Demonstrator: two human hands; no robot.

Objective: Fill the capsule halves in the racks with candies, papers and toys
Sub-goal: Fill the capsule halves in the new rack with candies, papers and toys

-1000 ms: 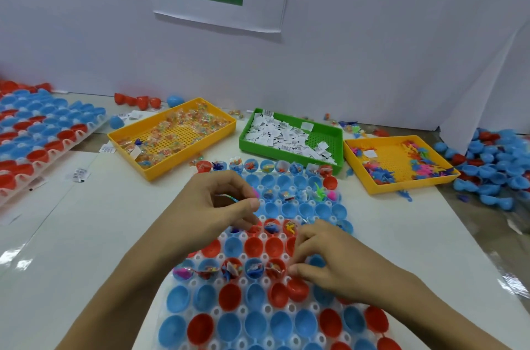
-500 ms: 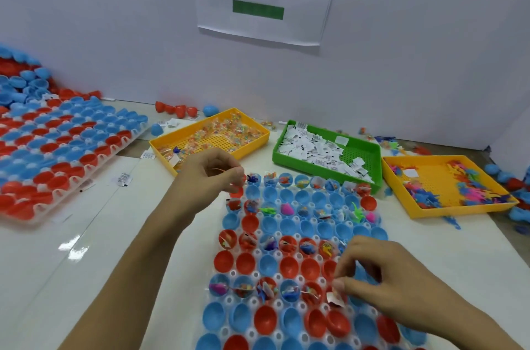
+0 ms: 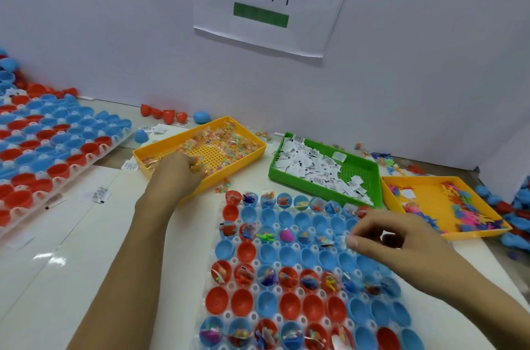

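Observation:
A white rack [image 3: 228, 316] of blue and red capsule halves lies in front of me. Some halves hold candies, papers and toys; others are bare. My left hand [image 3: 177, 175] reaches into the yellow candy tray [image 3: 220, 176], its fingers curled down onto the wrapped candies [image 3: 229, 143]. My right hand [image 3: 398, 249] hovers over the rack's right side. Its thumb and forefinger are pinched together, and I cannot see whether a paper is between them. The green tray [image 3: 309, 187] of white paper slips and the yellow toy tray [image 3: 473, 235] stand behind the rack.
A second rack [image 3: 57, 149] of red and blue halves lies at the left. Loose capsule halves sit along the back wall [image 3: 163, 114] and at the far right [image 3: 516, 206]. A few paper slips [image 3: 101, 194] lie on the white tabletop. A paper sign [image 3: 269, 0] hangs on the wall.
My left hand moved away from the rack and into the candy tray. My right hand shifted up the rack's right side. The view tilted up and left.

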